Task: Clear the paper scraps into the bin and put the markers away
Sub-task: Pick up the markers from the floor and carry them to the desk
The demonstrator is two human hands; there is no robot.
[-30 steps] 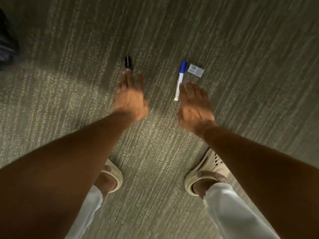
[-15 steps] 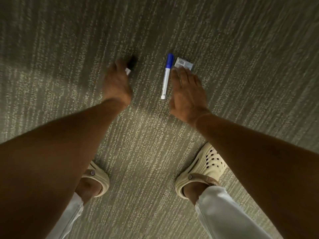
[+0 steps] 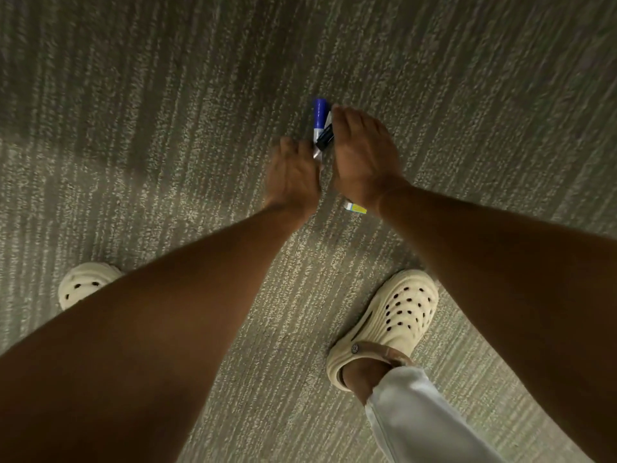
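Hidden: palms and fingertips of both hands face the carpet [image 3: 467,95]; contact points not visible.
Left hand [image 3: 293,175]: curled, beside the marker barrels; whether it has hold of one, cannot tell.
Right hand [image 3: 364,155]: fingers bent over a black-capped marker [image 3: 325,138]; hold unconfirmed.
Blue-capped marker [image 3: 319,116]: between the 2 hands, cap pointing away, barrel partly covered.
Scrap [image 3: 355,207]: white and yellow, on carpet, partly under the right wrist.
Containers: not determinable.
Footwear: 2 cream clogs [image 3: 394,322], left one cut off by the forearm.
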